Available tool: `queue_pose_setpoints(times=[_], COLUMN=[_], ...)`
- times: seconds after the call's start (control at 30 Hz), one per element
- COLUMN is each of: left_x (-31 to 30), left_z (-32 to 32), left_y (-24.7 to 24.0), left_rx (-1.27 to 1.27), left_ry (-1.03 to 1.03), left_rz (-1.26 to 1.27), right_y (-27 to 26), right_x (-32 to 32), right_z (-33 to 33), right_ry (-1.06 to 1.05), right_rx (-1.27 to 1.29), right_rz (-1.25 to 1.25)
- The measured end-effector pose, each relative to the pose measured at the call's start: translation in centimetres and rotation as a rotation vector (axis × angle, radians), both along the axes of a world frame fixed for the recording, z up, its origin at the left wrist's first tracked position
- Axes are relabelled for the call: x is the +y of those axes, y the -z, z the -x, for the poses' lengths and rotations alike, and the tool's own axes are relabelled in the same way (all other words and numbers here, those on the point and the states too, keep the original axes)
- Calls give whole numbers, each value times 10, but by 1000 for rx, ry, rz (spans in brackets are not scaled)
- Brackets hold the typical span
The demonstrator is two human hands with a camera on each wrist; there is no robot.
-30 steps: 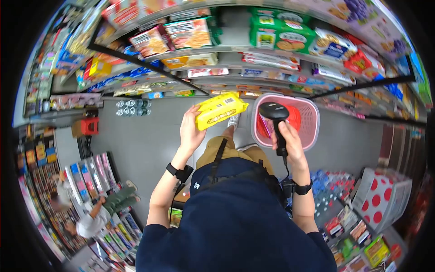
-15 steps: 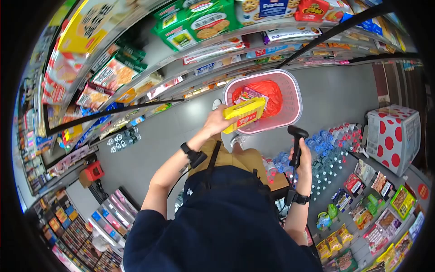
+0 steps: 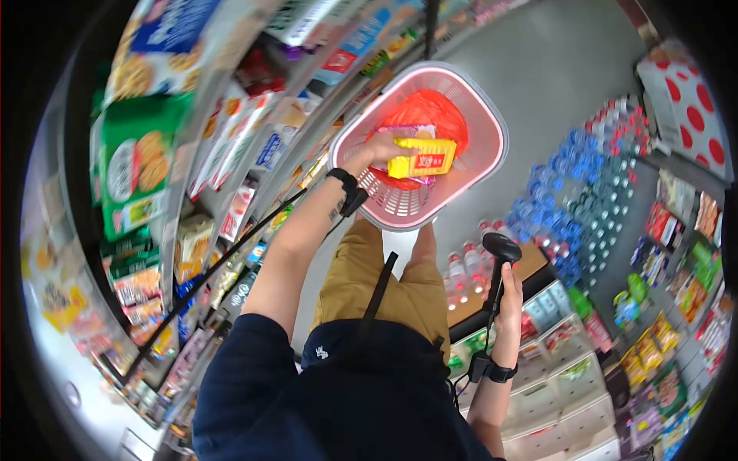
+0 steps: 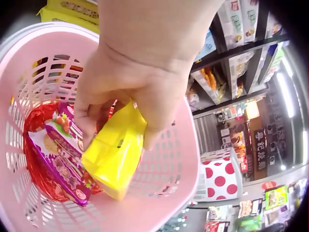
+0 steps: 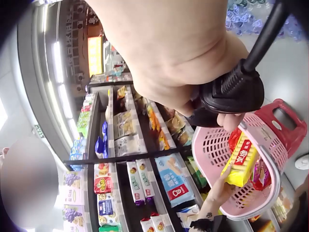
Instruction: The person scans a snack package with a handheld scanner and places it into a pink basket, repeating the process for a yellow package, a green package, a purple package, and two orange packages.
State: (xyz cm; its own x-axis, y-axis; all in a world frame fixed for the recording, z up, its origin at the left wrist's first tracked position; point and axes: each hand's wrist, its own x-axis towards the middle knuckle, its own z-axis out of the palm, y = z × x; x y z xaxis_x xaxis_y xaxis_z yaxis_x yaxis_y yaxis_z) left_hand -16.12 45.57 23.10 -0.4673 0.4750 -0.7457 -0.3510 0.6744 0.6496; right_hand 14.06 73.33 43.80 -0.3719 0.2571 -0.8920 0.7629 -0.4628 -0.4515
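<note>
My left hand [image 3: 378,150] grips a yellow snack packet [image 3: 423,160] inside a pink plastic basket [image 3: 484,146]. Thumb and fingers pinch one end of the packet, as the left wrist view shows. Under and beside it lie a purple-and-white snack pack [image 4: 58,159] and a crumpled red plastic bag [image 4: 36,169]. My right hand [image 3: 509,306] holds a black handheld scanner [image 3: 501,247] by its handle, out to the right of the basket. A cable runs down from the scanner's handle.
Shelves of packaged snacks [image 3: 146,165] line the left side. Bottled drinks in packs [image 3: 550,203] stand on the floor at right, near a white box with red dots [image 3: 688,107]. Below my right arm is a white compartmented rack [image 3: 561,407]. A red stool [image 5: 285,123] is beside the basket.
The yellow packet has moved from in front of the shelves down into the basket. My right hand has swung the scanner away from the basket, and the view has turned right.
</note>
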Motion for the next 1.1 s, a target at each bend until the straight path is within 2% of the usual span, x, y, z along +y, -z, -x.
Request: queue_pose_setpoints(times=[0.07, 0.1, 0.13, 0.2, 0.27, 0.33, 0.4, 0.47, 0.6, 0.7, 0.73, 0.8, 0.83, 0.87, 0.93, 0.97, 1.07, 1.1], left_x=[-1, -1, 5, 2, -9, -27, -58, -101, -126, -113, -120, -138, -133, -141, -167, -166, -165, -164], left_z=[12, 13, 9, -12, -26, -50, -83, -106, -102, -103, -103, -107, -104, -109, -125, -127, -136, -138], left_y=[17, 34, 18, 5, -28, -64, -65, -45, -17, 1, 10, 23, 28, 46, 89, 109, 137, 147], left_rx=[48, 202, 330, 930, 953, 1113, 1099, 729, 588, 542, 546, 146, -25, -22, -458, -565, -598, -588], left_ry=[57, 79, 85, 125, 142, 166, -49, -459, -540, -1103, -1103, -1299, -1201, -1201, -1157, -1162, -1197, -1212], left_rz=[133, 281, 396, 334, 148, 73, 124, 114, 177, 112, 111, -189, -319, -319, -365, -354, -334, -327], right_y=[23, 24, 30, 52, 68, 82, 100, 120, 164, 172, 173, 177, 180, 185, 196, 199, 204, 209], right_x=[-11, -20, -28, -36, -43, -50, -61, -74, -92, -95, -96, -102, -106, -109, -114, -117, -124, -126], right_z=[-16, -9, -2, -3, 2, 10, 18, 28, 36, 50, 56, 58, 62, 63, 60, 59, 59, 56], right_ry=[76, 89, 102, 129, 121, 185, 323, 405, 602, 575, 537, 517, 539, 560, 564, 554, 541, 480], right_rx=[-35, -7, 28, 66, 46, 72, 100, 82, 113, 85, 71, 102, 130, 159, 179, 189, 176, 136], right_rz=[10, -4, -18, -14, -50, -35, -25, -71, -136, -113, -117, -119, -144, -169, -168, -175, -156, -174])
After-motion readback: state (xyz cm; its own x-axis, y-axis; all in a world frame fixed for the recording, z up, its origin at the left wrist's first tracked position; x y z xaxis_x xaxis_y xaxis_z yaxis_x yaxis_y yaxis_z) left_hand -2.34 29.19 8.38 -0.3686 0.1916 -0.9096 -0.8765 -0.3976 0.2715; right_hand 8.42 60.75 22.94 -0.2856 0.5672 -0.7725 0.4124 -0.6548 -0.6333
